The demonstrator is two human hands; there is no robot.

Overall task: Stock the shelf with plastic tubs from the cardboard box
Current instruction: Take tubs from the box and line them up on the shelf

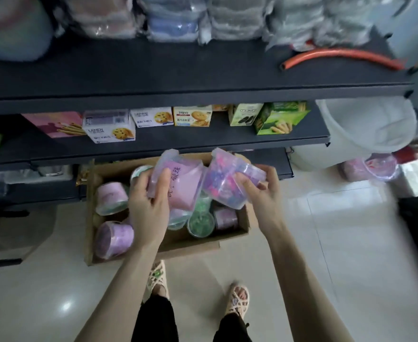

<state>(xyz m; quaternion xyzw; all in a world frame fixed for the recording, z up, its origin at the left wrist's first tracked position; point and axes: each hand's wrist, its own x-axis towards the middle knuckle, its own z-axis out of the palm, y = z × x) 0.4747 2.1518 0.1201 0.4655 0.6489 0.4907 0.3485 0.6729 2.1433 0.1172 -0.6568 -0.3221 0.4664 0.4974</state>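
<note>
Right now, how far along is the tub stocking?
Done: little that shows; the middle shelf holds biscuit boxes, with no tubs on it. In hand: the left hand grips a pink tub and the right hand a multicoloured tub, both above the cardboard box. Left: several tubs lie in the box, among them a purple tub and a green tub.
</note>
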